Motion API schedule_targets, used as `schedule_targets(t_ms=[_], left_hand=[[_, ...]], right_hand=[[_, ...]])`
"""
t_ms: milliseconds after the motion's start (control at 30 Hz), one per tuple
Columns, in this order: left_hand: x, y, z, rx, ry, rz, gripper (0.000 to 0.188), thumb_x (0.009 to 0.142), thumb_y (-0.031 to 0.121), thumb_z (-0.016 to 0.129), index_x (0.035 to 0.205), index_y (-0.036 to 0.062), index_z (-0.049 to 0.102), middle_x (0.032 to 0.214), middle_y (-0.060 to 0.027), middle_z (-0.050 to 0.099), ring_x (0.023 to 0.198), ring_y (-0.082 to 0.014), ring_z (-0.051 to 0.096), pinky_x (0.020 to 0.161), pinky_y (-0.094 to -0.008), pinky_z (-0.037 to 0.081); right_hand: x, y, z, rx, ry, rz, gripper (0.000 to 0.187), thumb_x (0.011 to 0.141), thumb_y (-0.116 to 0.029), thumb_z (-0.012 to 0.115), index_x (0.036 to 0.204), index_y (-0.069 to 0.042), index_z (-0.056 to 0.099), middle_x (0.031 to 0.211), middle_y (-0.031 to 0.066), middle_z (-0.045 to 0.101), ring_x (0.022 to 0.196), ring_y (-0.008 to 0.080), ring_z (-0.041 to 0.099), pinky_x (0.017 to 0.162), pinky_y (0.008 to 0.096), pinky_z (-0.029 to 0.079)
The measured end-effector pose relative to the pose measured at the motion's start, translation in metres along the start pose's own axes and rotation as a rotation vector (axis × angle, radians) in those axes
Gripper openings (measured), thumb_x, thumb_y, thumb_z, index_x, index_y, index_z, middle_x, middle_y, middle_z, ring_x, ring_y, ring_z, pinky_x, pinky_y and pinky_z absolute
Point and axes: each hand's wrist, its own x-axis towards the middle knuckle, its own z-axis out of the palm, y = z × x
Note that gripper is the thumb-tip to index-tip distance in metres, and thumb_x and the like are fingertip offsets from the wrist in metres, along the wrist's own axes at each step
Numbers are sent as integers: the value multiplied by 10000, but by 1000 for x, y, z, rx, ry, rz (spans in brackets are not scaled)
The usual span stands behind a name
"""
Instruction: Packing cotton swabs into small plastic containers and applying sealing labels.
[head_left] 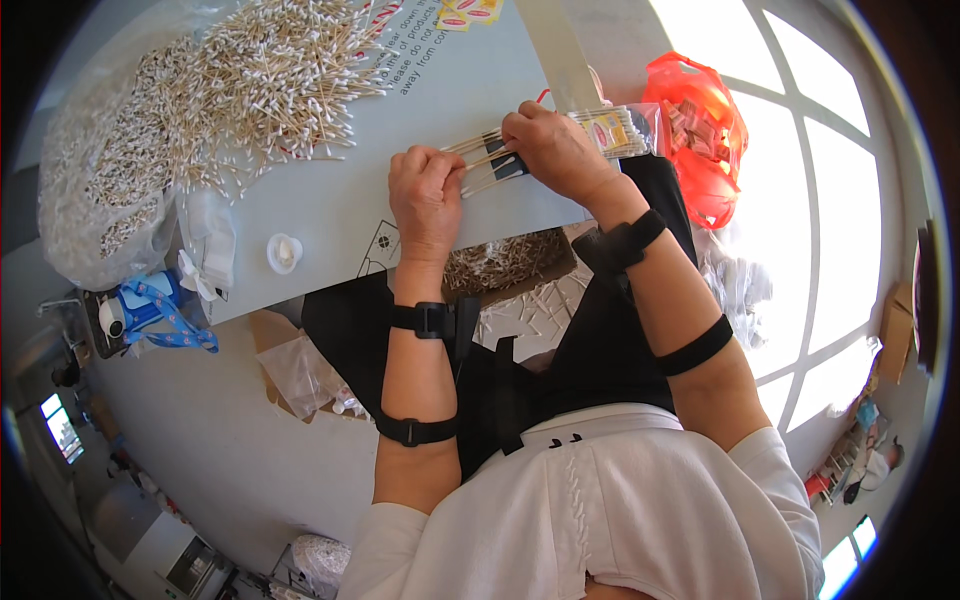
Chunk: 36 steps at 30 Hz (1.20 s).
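Where swabs (491, 184) lie — two hands (427, 195) (562, 155).

Both forearms are stretched forward, the left forearm (418, 368) held nearly straight, the right forearm (684, 300) slanted inward. The left hand (426, 198) is turned back-up, its fingers pinched against the thumb; the right hand's (565, 155) fingers are curled downward.

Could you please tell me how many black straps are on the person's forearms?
4 visible: a left wrist strap, a left strap nearer the elbow, a right wrist strap and a right strap nearer the elbow.
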Motion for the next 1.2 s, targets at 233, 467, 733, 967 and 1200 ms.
schedule_targets(t_ms=[233, 467, 733, 967, 1200], left_hand=[[-1, -1, -1, 14, 4, 0, 149, 727, -12, 735, 835, 80, 690, 848, -26, 606, 849, -242, 554, 753, -356, 482], [0, 0, 1, -25, 13, -11, 143, 718, -4, 734, 807, 90, 674, 828, -17, 582, 847, -257, 547, 760, -371, 459], [-3, -5, 2, -136, 64, -27, 176, 719, -23, 723, 837, 91, 660, 846, -26, 588, 851, -265, 548, 758, -373, 460], [-20, 20, -12, -106, -2, 14, 194, 685, 6, 733, 822, 87, 624, 848, -32, 577, 853, -277, 544, 753, -382, 449], [-30, 19, -8, 29, -42, 96, 149, 699, 8, 711, 773, 87, 610, 830, -31, 559, 846, -262, 533, 750, -382, 427]], right_hand=[[-1, -5, -9, -17, -111, -66, 96, 829, 3, 612, 891, -33, 547, 909, 144, 581, 824, 393, 628, 709, 468, 499], [-7, -4, -9, -131, -80, -91, 129, 825, 55, 538, 937, -6, 522, 956, 158, 560, 825, 400, 626, 701, 476, 503], [-16, -15, -12, -207, -125, -150, 145, 804, 15, 552, 945, -15, 536, 945, 158, 581, 801, 379, 646, 685, 465, 533], [-31, -9, -4, 73, 95, 49, 121, 838, -39, 640, 937, -42, 571, 908, 130, 583, 804, 373, 623, 683, 457, 506], [-40, -17, -2, 15, 95, -11, 54, 857, -107, 631, 829, -85, 591, 825, 100, 560, 740, 349, 631, 626, 454, 507]])
